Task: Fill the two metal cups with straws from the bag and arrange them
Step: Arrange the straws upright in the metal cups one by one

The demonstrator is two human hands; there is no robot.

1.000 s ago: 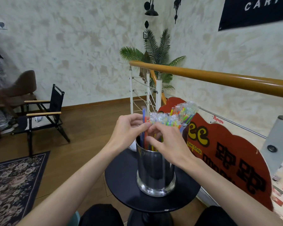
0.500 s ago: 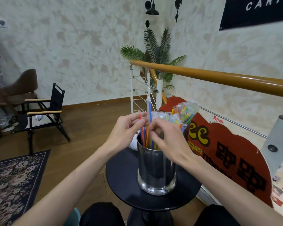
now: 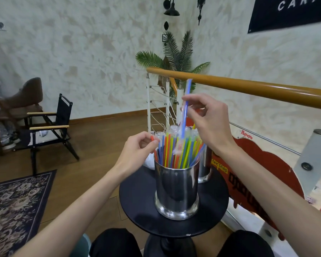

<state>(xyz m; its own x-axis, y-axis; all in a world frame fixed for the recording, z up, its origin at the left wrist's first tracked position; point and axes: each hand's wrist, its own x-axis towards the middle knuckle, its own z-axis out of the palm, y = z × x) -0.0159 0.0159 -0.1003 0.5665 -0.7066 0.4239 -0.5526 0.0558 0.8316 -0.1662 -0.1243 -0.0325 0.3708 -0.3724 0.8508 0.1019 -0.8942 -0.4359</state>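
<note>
Change: right hand [image 3: 209, 123] now lifted well above the straws, drawing one blue straw [image 3: 184, 115] up out of the bunch; half a second ago both hands sat low and close together at the cup's mouth.
Right hand: thumb and fingers pinched on the blue straw near its upper part; other fingers loosely curled.
Left hand [image 3: 137, 154]: fingertips pinching the top of a red straw [image 3: 152, 139] at the left edge of the bunch, just above the rim.
Blue straw: in a clear wrapper, nearly upright, leaning a little to the right at the top; lower end among the other straw tops, apparently not yet free of them.
Near cup [image 3: 176, 190]: shiny metal, upright at the middle of the round black table [image 3: 137, 204], packed with coloured straws [image 3: 180, 153] fanning outward.
Second cup [image 3: 205, 169]: just behind and to the right of the first, mostly hidden; contents not clear.
Bag: something white [image 3: 148, 162] behind the left wrist, too hidden to name.
Key relation: second cup lies right of and beyond the raised straw, so nearer the right hand; straw's long axis already close to vertical, suiting a straight drop.
Surroundings: wooden handrail [image 3: 248, 88], red shop sign [image 3: 258, 173], folding chair [image 3: 48, 127], patterned rug [image 3: 17, 204].
</note>
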